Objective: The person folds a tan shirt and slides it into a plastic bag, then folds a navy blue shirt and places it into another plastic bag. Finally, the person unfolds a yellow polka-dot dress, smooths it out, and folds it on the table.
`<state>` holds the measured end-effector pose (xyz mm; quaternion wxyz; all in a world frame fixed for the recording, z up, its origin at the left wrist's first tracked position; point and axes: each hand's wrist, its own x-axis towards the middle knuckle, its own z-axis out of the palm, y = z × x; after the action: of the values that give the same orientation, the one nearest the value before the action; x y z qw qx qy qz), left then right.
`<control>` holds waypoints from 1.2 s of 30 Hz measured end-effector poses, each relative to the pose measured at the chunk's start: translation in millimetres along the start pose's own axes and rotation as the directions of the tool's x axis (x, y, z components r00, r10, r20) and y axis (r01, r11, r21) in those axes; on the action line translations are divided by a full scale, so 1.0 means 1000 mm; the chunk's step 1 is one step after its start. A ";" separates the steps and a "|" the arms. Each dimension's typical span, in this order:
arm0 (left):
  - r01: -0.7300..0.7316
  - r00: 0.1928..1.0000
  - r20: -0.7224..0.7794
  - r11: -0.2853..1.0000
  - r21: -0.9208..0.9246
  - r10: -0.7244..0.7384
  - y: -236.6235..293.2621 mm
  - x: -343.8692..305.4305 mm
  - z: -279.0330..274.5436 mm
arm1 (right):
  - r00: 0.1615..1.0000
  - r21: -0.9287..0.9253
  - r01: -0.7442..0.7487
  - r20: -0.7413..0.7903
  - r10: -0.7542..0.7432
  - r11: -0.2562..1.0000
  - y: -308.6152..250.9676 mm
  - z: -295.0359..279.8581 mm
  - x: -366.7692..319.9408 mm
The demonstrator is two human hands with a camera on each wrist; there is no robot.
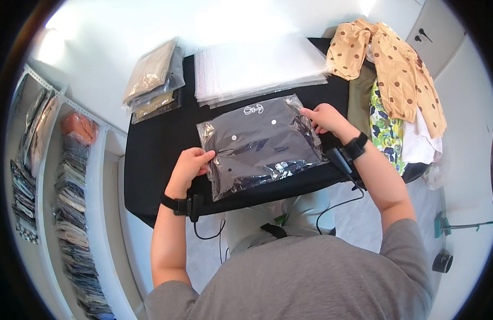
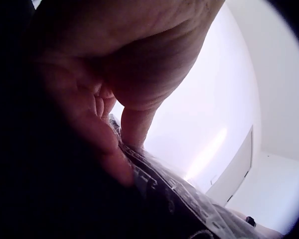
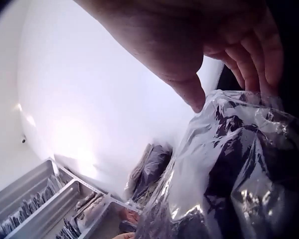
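Observation:
A dark grey folded garment in a clear plastic bag [image 1: 262,141] lies over the front part of the black-covered table, with white printed marks at its upper and lower edges. My left hand [image 1: 192,166] pinches the bag's left edge between thumb and fingers; the left wrist view shows the plastic [image 2: 164,181] caught between them. At the upper right edge, my right hand [image 1: 329,120] holds the bag with the thumb on the near side and the fingers behind. Shiny, crumpled plastic [image 3: 249,164] fills the lower right of the right wrist view.
A stack of clear plastic bags [image 1: 257,69] lies at the table's back. Bagged garments [image 1: 153,74] are piled at back left. On the right, a polka-dot garment [image 1: 401,80] lies over other clothes. Shelves [image 1: 49,133] of bagged clothes stand left. Cables hang from both wrist cameras.

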<state>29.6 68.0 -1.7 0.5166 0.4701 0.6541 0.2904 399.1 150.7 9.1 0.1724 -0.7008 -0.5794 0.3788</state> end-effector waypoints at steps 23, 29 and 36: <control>0.282 0.877 0.469 0.684 -0.673 0.101 -0.002 0.004 0.015 | 0.910 0.852 -0.142 0.313 -0.273 0.504 0.043 0.024 -0.062; 0.202 0.901 0.425 0.782 -0.590 0.087 0.007 -0.006 0.027 | 0.903 0.863 -0.099 0.287 -0.320 0.495 0.046 0.023 -0.064; -0.018 0.948 0.217 0.722 -0.692 0.232 0.068 -0.033 -0.004 | 0.912 0.789 -0.119 0.327 -0.247 0.603 0.049 0.022 -0.065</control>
<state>48.5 65.1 71.7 0.7211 0.3284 0.3857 0.4726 414.0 72.0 -17.2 0.3558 -0.4345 -0.3980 0.7254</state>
